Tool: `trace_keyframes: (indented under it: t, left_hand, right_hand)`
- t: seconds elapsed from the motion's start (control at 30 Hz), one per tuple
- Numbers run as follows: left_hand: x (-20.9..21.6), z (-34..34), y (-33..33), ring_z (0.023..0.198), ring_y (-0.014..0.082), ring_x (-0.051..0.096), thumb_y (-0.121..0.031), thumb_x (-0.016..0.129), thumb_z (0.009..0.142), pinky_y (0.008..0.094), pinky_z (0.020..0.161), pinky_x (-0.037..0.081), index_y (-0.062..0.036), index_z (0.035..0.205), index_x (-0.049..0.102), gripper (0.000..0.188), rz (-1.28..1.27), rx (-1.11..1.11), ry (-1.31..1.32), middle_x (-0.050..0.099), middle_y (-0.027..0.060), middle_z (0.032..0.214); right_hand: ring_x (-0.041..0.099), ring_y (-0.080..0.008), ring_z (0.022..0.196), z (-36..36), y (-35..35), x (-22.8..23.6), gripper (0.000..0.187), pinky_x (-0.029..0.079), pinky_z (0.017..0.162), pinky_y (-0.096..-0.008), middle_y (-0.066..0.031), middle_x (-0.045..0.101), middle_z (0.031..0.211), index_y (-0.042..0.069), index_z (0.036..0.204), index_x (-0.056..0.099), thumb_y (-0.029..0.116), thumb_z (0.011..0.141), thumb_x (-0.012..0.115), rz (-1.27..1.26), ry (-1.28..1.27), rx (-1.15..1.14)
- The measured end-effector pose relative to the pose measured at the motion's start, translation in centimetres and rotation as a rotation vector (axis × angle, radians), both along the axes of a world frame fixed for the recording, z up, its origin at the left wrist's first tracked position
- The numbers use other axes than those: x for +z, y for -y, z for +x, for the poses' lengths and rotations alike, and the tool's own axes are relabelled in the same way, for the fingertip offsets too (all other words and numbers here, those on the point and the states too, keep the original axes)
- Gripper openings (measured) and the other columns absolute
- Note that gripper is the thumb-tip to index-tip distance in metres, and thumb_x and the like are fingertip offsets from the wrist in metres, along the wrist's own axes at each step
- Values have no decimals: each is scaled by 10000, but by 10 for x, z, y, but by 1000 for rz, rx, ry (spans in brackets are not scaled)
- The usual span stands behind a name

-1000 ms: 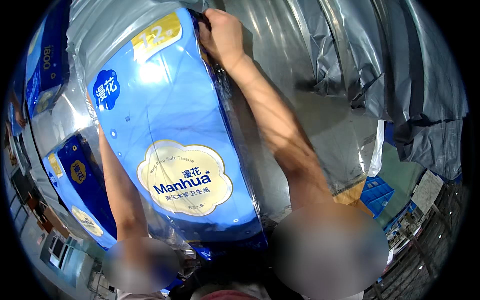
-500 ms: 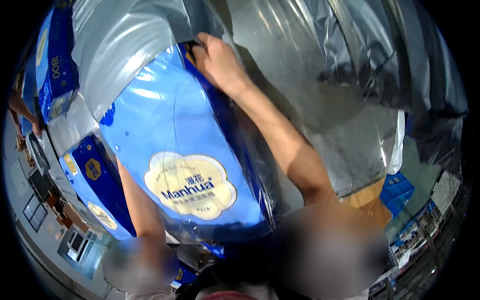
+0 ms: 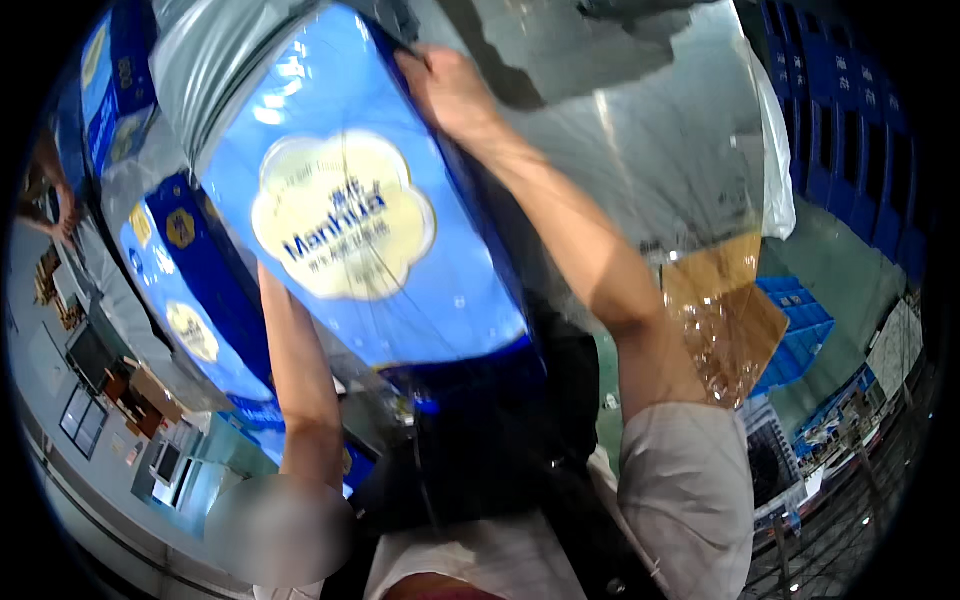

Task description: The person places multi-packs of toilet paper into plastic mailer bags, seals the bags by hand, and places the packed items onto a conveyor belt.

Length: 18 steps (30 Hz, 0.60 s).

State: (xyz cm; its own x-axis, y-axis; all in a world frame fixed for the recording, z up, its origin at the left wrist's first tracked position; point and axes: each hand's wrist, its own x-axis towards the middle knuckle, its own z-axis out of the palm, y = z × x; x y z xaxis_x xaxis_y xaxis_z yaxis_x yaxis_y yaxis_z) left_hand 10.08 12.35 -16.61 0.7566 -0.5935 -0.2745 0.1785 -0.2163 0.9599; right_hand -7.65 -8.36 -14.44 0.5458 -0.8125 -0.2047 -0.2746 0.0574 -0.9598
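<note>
A large glossy blue tissue pack (image 3: pixel 470 290) with a cream, flower-shaped label lies tilted in front of me. My right hand (image 3: pixel 450 95) grips its upper right edge, fingers curled and partly hidden behind the wrap. My left forearm (image 3: pixel 305 380) runs up under the pack's left side; the left hand itself is hidden behind it, so its fingers do not show. Grey plastic film (image 3: pixel 215 70) bunches around the pack's far left end. To the right of my right hand spreads a broad grey plastic sheet (image 3: pixel 640 150).
On the left stand more blue packs (image 3: pixel 190 290) in clear wrap. At right are a brown cardboard box (image 3: pixel 735 320), a blue crate (image 3: pixel 800 325) and a tall blue stack (image 3: pixel 850 120). Another person's hand (image 3: pixel 65 210) shows at far left.
The tissue pack has moved up and away from me, with my right hand still at its edge. Dark film at the upper right has shifted, uncovering the blue stack.
</note>
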Motion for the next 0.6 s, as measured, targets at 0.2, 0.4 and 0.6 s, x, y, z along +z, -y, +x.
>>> trace_keyframes:
  t: [0.2,0.4,0.6]
  left_hand:
    - [-8,-21,-33,771,249,616,-256,568,723,331,662,467,-93,933,616,269,51,-109,309,634,114,843]
    - [-52,-116,-156,787,262,620,-283,566,728,340,672,468,-102,950,620,292,446,-584,648,638,118,858]
    - [-56,-158,-189,807,241,612,-206,574,735,326,694,458,-54,963,608,277,490,-557,459,631,110,858]
  right_hand:
    - [571,-361,743,-48,-24,4,274,434,661,-427,-189,602,765,22,805,609,265,811,481,-157,-19,111]
    - [563,-386,746,-186,-114,-59,168,448,652,-467,-211,578,743,33,807,540,186,774,480,-596,-587,420]
    - [555,-385,767,-223,-150,-48,179,446,663,-462,-191,582,758,43,815,541,212,797,485,-452,-662,422]
